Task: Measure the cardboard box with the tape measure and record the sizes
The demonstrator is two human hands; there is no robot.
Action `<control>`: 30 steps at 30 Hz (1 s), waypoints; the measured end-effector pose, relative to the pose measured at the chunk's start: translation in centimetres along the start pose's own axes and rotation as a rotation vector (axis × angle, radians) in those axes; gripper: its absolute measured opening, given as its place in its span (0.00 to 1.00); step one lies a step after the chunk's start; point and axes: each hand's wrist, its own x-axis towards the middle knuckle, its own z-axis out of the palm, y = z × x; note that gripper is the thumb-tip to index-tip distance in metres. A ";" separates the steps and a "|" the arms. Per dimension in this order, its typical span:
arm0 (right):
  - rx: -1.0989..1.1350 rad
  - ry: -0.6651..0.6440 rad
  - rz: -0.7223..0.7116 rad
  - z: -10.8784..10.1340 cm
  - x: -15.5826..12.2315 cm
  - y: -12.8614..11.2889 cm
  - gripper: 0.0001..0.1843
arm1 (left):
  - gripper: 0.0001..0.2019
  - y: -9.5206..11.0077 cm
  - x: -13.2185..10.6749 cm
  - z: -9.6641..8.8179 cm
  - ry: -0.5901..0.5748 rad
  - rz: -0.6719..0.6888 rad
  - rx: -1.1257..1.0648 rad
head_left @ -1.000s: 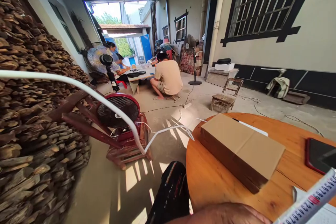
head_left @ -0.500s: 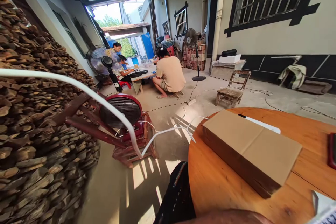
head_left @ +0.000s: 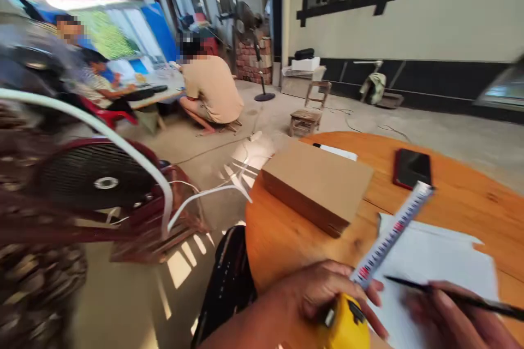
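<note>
My left hand (head_left: 327,297) is closed around a yellow tape measure (head_left: 344,327) at the near edge of the round wooden table (head_left: 462,202). Its white tape blade (head_left: 391,234) sticks out up and to the right, over a white sheet of paper (head_left: 426,272). My right hand (head_left: 442,316) grips a thin dark pencil (head_left: 450,297) above the same sheet, at the bottom right. A flat stack of brown cardboard (head_left: 317,185) lies on the table beyond my hands. A dark phone in a red case (head_left: 411,168) rests further back.
A red floor fan (head_left: 98,180) and a white cable (head_left: 135,147) stand to the left on the concrete floor. Three people sit around a low table (head_left: 159,95) in the background. A small wooden chair (head_left: 305,117) stands past the round table. My dark-trousered knee (head_left: 229,283) shows below.
The view has swung right and down. Both my hands, the tape measure, the pencil and the paper have come into sight; earlier only my forearm and the tape blade's tip showed.
</note>
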 end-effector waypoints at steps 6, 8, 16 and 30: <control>0.212 0.010 -0.017 -2.7 -1.3 -1.1 0.10 | 0.07 0.8 0.2 0.0 -0.005 -0.047 -0.075; 0.231 0.012 -0.021 -2.3 -1.2 -1.3 0.08 | 0.07 0.8 0.0 0.2 -0.018 -0.048 -0.068; 0.349 -0.015 -0.048 -2.1 -1.4 -1.3 0.09 | 0.06 1.0 -0.3 0.8 0.030 -0.043 -0.063; 0.376 0.279 -0.376 -6.6 -3.6 -9.0 0.10 | 0.07 0.3 -0.1 0.2 0.019 -0.063 -0.064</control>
